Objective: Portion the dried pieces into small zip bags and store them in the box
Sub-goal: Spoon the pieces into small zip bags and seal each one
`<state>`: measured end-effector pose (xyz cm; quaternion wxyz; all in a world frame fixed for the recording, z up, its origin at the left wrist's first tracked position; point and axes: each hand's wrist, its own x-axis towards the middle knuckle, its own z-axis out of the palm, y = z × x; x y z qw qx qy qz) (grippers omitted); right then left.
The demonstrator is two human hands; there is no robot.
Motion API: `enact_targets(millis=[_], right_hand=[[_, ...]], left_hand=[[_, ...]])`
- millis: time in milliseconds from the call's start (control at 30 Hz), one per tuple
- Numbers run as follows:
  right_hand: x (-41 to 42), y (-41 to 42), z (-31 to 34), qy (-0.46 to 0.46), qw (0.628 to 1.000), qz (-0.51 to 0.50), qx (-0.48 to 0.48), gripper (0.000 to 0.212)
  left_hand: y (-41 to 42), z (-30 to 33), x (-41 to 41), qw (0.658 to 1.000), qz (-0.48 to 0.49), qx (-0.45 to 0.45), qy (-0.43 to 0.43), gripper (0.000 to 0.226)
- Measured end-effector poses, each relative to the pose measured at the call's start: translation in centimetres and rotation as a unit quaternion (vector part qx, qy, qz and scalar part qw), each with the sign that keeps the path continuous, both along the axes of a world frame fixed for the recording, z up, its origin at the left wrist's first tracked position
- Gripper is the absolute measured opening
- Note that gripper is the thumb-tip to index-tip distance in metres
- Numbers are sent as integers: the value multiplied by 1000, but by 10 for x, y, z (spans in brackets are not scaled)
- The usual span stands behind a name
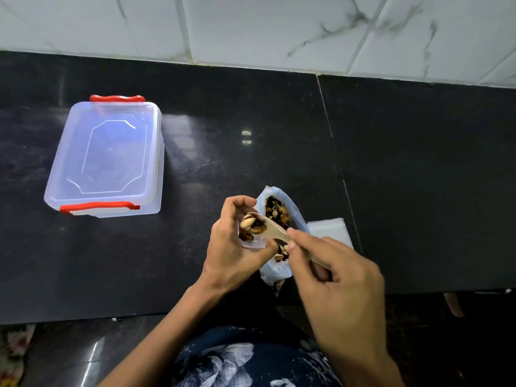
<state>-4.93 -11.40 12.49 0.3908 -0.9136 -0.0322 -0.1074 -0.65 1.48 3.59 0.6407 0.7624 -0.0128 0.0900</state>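
Note:
My left hand (233, 244) grips a small clear zip bag (252, 243), open at the top and partly filled with dried pieces. My right hand (335, 286) pinches the handle of a wooden spoon (272, 230), whose bowl holds pale and brown dried pieces (251, 222) right over the small bag's mouth. Just behind the spoon stands a larger open plastic bag (279, 210) full of the same dried pieces. A clear plastic box (109, 157) with red clips sits at the left with its lid on.
A short stack of flat clear zip bags (331, 229) lies on the black counter (251, 121) to the right of the large bag. White tiled wall (279, 29) runs along the back. The counter's front edge is close to my body.

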Motion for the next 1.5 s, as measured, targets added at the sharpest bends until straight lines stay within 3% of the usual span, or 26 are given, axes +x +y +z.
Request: enact_targets(millis=[67, 233, 567, 833, 900, 1033, 1133, 1200, 1267, 1333, 1400, 1500], right_hand=[[0, 2, -2, -43, 994, 42, -90, 27], [-3, -3, -4, -77, 988, 54, -119, 28], [-6, -4, -9, -71, 993, 50, -77, 27], [-2, -36, -7, -39, 994, -86, 48, 19], [6, -43, -17, 15, 993, -112, 19, 15], [25, -39, -50, 187, 969, -37, -154, 22], [28, -32, -56, 257, 913, -30, -316, 52], [27, -26, -37, 179, 942, -55, -278, 60], [29, -19, -16, 103, 987, 7, -123, 45], [36, -7, -4, 138, 984, 114, -26, 24], [44, 5, 0, 181, 962, 195, -59, 14], [54, 13, 2, 171, 947, 223, -155, 15]], left_hand=[[-2, 2, 1, 1000, 0, -13, -6, 54], [-3, 0, 1, 1000, 17, -1, 2, 54], [-6, -1, -2, 999, 25, 23, -14, 57], [-8, -2, -1, 998, 32, 52, -13, 56], [-8, -1, 0, 998, 36, 53, -18, 56], [-7, 3, 2, 998, 47, 35, -23, 51], [-6, 4, 5, 998, 50, 41, -27, 53], [-6, 5, 5, 997, 50, 47, -35, 54], [-8, 4, 4, 997, 47, 45, -43, 55], [-8, 2, 4, 998, 43, 24, -47, 58], [-7, 1, 5, 998, 40, 4, -56, 62], [-4, 2, 6, 997, 50, -10, -63, 63]])
